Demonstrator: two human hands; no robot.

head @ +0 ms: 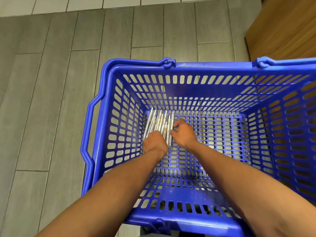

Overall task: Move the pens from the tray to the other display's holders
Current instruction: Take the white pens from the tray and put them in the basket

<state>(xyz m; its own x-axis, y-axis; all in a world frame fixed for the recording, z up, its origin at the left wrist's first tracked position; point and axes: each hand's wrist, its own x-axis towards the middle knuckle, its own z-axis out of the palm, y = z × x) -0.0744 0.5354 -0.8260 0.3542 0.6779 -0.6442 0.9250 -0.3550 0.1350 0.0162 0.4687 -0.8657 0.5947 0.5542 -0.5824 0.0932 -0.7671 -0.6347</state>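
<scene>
A blue plastic shopping basket (205, 69) stood on the grey plank floor (51, 82), beside a wooden cabinet (282, 28). The white pens (159, 124) lay bunched at its bottom, in the far left corner. Both forearms reached steeply down inside. To lift them cleanly, it seemed best to square the bundle first, then close round its middle. The left hand (154, 142) was curled over the pens' near ends, apparently gripping them; the right hand (183, 132) touched the bundle's side with bent fingers.
</scene>
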